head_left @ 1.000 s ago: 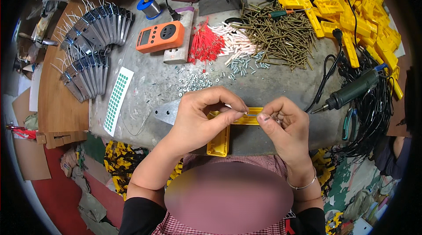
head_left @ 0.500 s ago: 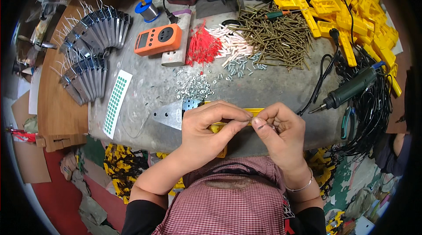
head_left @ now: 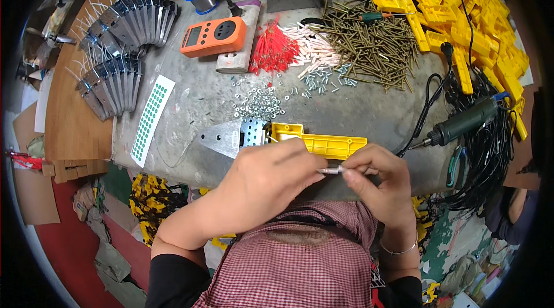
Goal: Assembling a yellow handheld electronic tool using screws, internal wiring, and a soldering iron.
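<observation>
A small, slim, silvery-white tube-like piece [head_left: 330, 171] spans the gap between my hands near the table's front edge. My left hand [head_left: 266, 171] pinches its left end, with the fingertips partly hidden behind the back of the hand. At the other end, the thumb and forefinger of my right hand [head_left: 381, 180] are closed on it. Just beyond my hands lies a yellow plastic handle shell [head_left: 336, 145], its ribbed inner side up. Its left end meets a perforated metal bracket [head_left: 253, 131] on a pointed grey metal plate [head_left: 222, 138].
Loose nuts [head_left: 259, 102], short screws [head_left: 323, 80], red parts [head_left: 274, 48], white sleeves [head_left: 311, 45] and long brassy screws [head_left: 375, 48] lie beyond. Yellow shells [head_left: 473, 25] fill the far right. A green power screwdriver [head_left: 464, 120] lies right; an orange meter [head_left: 213, 37] sits far left.
Both hands have come nearer to me, uncovering the yellow handle shell. The small piece now shows between my fingertips. The whole view has shifted slightly.
</observation>
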Demonstrator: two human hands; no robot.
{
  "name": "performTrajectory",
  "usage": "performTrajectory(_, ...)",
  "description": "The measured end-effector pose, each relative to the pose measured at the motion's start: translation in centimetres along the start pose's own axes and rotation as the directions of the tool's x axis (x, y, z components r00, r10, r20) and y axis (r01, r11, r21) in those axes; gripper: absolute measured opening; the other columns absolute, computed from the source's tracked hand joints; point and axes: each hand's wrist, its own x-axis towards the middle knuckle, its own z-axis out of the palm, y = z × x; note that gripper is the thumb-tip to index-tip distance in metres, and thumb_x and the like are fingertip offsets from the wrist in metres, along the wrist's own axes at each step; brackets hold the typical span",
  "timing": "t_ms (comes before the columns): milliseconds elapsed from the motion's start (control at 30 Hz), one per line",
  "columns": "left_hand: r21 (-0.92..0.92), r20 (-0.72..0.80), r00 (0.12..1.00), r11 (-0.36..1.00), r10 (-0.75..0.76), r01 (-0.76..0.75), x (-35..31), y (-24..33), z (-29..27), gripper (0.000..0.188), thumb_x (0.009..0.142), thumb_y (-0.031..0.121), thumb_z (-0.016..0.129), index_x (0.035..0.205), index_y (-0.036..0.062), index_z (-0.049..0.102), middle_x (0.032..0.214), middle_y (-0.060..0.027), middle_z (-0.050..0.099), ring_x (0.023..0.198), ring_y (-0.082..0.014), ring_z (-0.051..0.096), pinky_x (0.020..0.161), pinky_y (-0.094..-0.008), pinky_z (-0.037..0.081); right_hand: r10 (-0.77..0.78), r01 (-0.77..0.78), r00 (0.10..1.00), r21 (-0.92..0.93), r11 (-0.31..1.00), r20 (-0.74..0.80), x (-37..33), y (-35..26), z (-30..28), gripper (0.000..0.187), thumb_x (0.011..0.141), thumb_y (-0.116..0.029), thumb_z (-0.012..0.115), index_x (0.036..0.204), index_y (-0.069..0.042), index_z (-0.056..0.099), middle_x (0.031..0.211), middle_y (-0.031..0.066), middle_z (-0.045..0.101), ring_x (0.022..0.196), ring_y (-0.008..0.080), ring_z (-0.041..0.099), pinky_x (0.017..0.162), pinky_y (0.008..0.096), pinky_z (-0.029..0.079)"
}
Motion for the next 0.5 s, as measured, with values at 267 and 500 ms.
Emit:
performTrajectory(267,0.324,-0.09,0.989,0.943,0.113,-0.079,-2.5,0.3,-2.4,0.022,0.069,-0.01,0.063,0.088,0.0025,0.065,0.071,-0.0079,0.059,0.059,-0.0225,0.059,0.051,-0.032,0.046,-0.083,0.117,0.949,-0.095,0.989,0.303,1.1,-0.6,1.2,0.01,0.085,-0.009,0.067,0.089,-0.002,0.061,0.079,0.0122,0.061,0.067,0.0251,0.062,0.062,0.0327,0.048)
performTrajectory(500,0.59,-0.035,0.814,0.646,-0.579,0.485,-6.3,-2.3,-7.9,0.022,0.08,0.007,0.07,0.101,0.0045,0.068,0.085,-0.0153,0.067,0.072,-0.0309,0.065,0.064,-0.0347,0.05,0.134,-0.134,0.991,0.115,0.984,0.005,2.8,0.5,1.5,0.013,0.093,-0.009,0.055,0.086,0.001,0.057,0.074,0.007,0.058,0.066,0.0151,0.054,0.062,0.0279,0.043)
